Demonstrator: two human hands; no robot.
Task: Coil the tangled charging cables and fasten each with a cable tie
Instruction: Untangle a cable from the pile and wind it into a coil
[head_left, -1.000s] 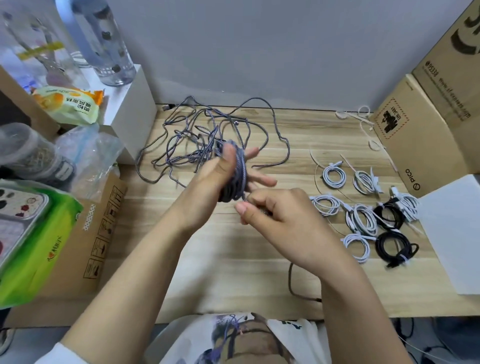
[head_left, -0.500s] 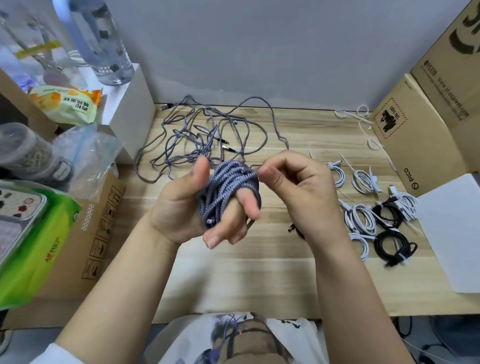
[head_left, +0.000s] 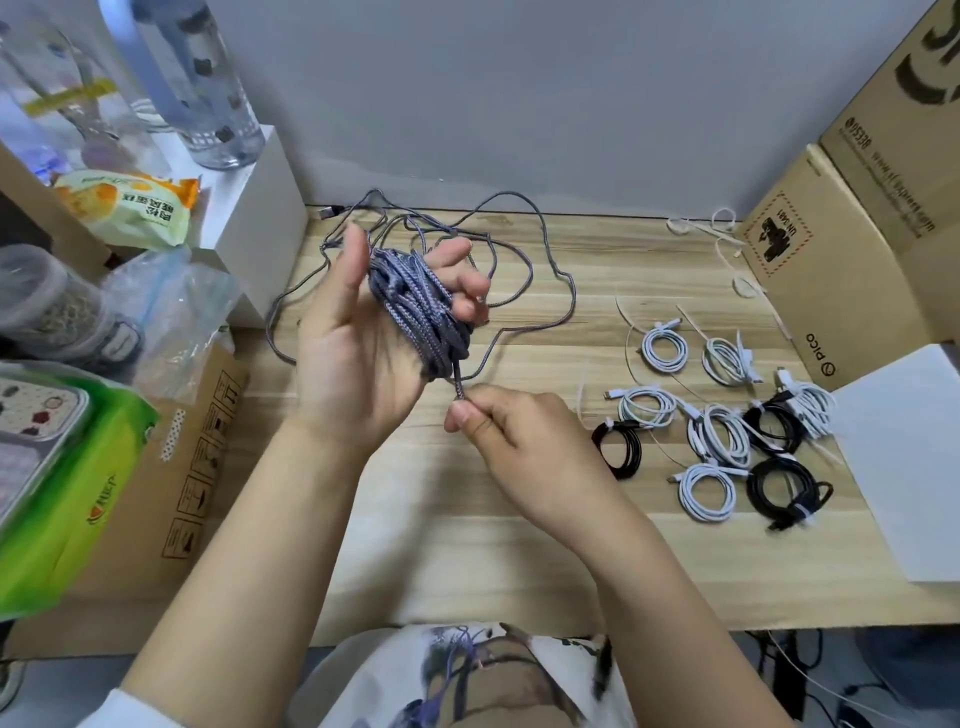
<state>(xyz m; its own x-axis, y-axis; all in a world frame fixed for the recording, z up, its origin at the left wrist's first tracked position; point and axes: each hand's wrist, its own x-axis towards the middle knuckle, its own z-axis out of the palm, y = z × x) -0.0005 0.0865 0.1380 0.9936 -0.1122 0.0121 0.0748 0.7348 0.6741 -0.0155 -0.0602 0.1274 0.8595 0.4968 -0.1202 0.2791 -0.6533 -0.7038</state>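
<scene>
Left hand (head_left: 358, 338) wears the soft, light grey-purple braided cable coil (head_left: 421, 306) round its fingers; right hand (head_left: 498, 421) pinches its limp tail, best gripped there.

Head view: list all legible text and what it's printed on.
"PICO": side of the cardboard box at right, reading sideways.
"UN 3481": red-bordered label on that same box.
Upper right carton: a code and web address, too blurred to read reliably.
Snack packet: Chinese characters, upside down, not readable.
Green pack: small logo text, blurred.
Left carton: handling symbols only.
</scene>
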